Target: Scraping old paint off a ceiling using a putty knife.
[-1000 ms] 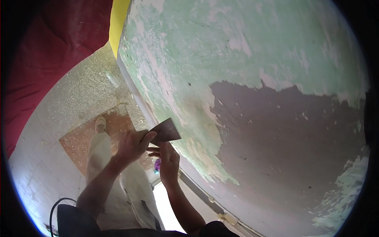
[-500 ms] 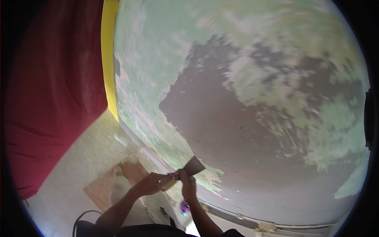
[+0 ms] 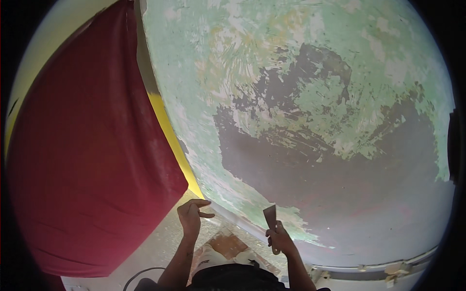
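My right hand [image 3: 280,239] is wrapped round the handle of a putty knife [image 3: 270,217], its broad metal blade pointing up toward the wall. The blade overlaps the lower part of the wall [image 3: 301,174]; whether it touches I cannot tell. That wall carries patches of peeling green and whitish paint around a bare grey area. Off to the left, my left hand [image 3: 191,216] is raised with nothing in it, its thumb and fingers apart, in front of the wall's lower left edge.
A dark red cloth [image 3: 97,165] hangs along the left, beside a yellow strip [image 3: 170,133] at the wall's edge. Paint flakes litter the floor [image 3: 167,228], where a reddish-brown board [image 3: 227,245] lies by my legs. Pipes [image 3: 361,267] run along the wall's base at lower right.
My hands have come apart: the left has let go near the knife and moved up, while the right keeps the putty knife, now turned more upright. The view has shifted too.
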`<state>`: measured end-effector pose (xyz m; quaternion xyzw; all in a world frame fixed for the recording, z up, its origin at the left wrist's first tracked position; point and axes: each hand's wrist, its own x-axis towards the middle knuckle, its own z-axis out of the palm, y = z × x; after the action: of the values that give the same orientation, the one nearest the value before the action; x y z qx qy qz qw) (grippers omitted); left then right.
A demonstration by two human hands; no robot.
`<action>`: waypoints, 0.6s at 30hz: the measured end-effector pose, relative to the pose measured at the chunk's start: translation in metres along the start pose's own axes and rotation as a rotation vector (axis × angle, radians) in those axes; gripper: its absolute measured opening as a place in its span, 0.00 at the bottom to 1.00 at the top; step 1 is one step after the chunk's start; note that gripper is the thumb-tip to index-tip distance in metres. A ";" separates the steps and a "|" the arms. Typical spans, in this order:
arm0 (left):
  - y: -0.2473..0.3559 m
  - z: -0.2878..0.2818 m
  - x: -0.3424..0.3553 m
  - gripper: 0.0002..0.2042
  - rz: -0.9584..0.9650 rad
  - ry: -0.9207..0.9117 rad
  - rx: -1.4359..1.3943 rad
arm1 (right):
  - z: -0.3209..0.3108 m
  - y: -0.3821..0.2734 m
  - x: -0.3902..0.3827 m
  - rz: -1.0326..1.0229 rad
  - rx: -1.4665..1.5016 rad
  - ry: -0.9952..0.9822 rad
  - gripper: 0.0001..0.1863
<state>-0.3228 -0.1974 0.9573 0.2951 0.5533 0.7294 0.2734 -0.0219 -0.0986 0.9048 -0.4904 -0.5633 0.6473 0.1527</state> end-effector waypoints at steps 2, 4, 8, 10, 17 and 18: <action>0.010 -0.001 0.005 0.16 0.010 0.029 0.017 | -0.001 0.000 -0.007 0.016 -0.002 -0.051 0.23; 0.010 -0.007 0.012 0.15 0.129 0.092 -0.021 | 0.006 -0.010 -0.023 -0.040 0.017 -0.044 0.24; 0.034 -0.019 0.023 0.14 0.148 0.004 -0.100 | 0.028 -0.029 -0.037 -0.029 -0.046 0.014 0.27; 0.037 -0.039 0.031 0.14 0.179 -0.065 -0.007 | 0.045 -0.029 -0.039 -0.035 -0.128 0.083 0.26; 0.033 -0.113 0.059 0.18 -0.085 -0.296 0.193 | 0.101 -0.069 -0.055 -0.154 -0.027 0.165 0.20; 0.034 -0.127 0.062 0.18 -0.107 -0.311 0.198 | 0.106 -0.075 -0.058 -0.161 -0.012 0.165 0.20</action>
<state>-0.4600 -0.2426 0.9711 0.3999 0.5885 0.6014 0.3634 -0.1067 -0.1800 0.9854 -0.4962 -0.5903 0.5867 0.2472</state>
